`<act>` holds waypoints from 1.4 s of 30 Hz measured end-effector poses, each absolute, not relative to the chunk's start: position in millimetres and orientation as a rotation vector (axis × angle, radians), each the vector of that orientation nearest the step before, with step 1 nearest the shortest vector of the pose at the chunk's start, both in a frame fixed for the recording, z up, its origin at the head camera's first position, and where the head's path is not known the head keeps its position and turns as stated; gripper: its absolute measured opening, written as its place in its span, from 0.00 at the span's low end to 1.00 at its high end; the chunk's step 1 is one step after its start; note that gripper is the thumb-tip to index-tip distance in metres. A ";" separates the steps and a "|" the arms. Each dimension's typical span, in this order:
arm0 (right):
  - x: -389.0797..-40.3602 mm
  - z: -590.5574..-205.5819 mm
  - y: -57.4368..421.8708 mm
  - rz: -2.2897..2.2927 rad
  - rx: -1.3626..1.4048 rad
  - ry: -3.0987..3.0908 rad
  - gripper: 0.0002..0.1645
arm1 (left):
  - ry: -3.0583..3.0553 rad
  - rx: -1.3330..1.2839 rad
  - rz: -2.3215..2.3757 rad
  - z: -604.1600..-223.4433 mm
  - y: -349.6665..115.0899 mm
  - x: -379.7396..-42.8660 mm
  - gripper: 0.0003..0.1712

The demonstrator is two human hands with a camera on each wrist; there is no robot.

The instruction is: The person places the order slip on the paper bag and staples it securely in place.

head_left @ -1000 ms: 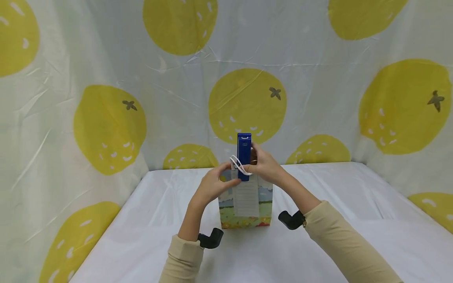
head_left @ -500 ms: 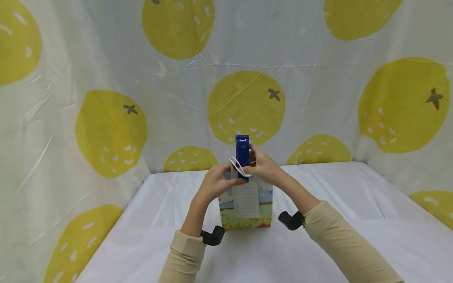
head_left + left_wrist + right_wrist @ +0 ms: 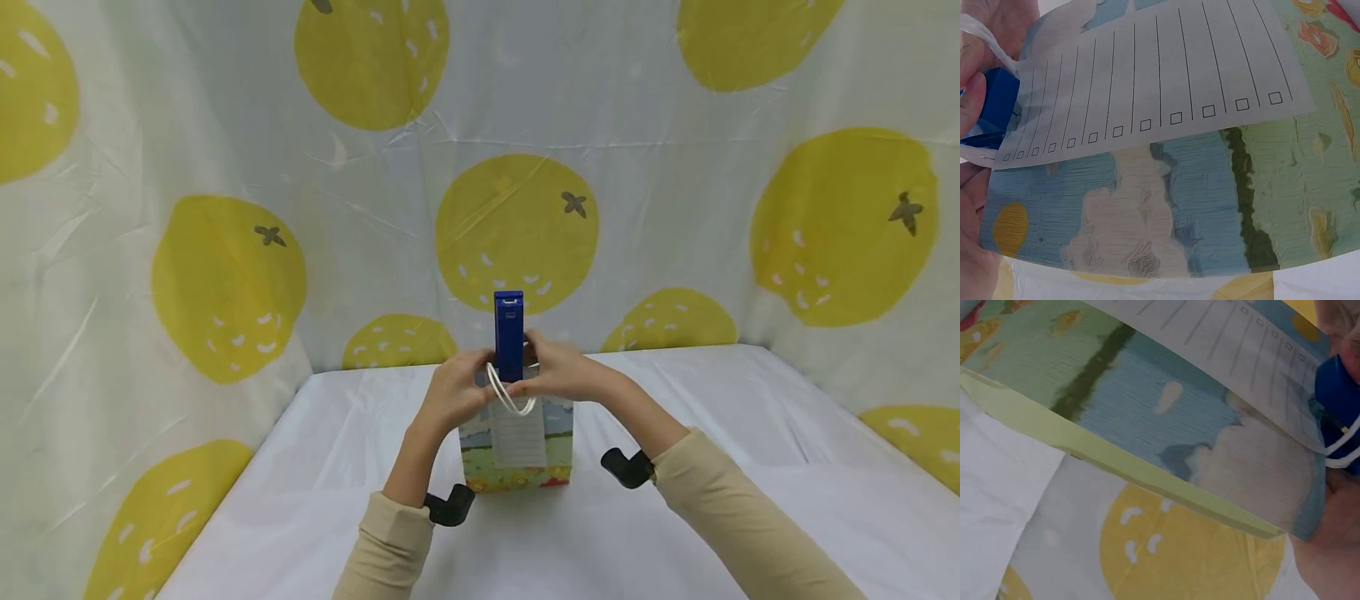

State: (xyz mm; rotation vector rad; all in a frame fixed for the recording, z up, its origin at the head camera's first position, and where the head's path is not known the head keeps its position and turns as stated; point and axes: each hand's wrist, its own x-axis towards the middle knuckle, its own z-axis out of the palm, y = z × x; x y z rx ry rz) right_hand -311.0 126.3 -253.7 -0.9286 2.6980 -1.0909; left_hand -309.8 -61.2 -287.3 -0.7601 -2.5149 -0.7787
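A blue stapler (image 3: 509, 333) stands upright at the top edge of a paper gift bag (image 3: 480, 467) painted with a landscape. Its lower end bites over the lined checklist paper (image 3: 1166, 75) that lies against the bag's front. My left hand (image 3: 453, 392) grips the stapler from the left, thumb in front, and my right hand (image 3: 562, 369) grips it from the right. Both thumbs meet low on its front. The bag's white cord handle (image 3: 517, 410) loops down in front of the thumbs. In the right wrist view the stapler's blue end (image 3: 1330, 384) presses at the paper's top.
The bag stands on a table covered with white cloth (image 3: 660, 517). A white curtain with yellow lemon prints (image 3: 517, 225) hangs behind and at the sides. Black wrist cameras (image 3: 450, 506) sit at both cuffs.
My right hand has slid lower on the stapler, and my left thumb has come up beside the right one. The cord handle's loop hangs lower. The stapler has shifted slightly down and left.
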 end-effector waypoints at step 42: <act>-303.9 -261.5 115.6 -1.064 -0.869 2.891 0.39 | -2.491 -0.824 -0.809 -287.0 -59.5 -307.2 0.28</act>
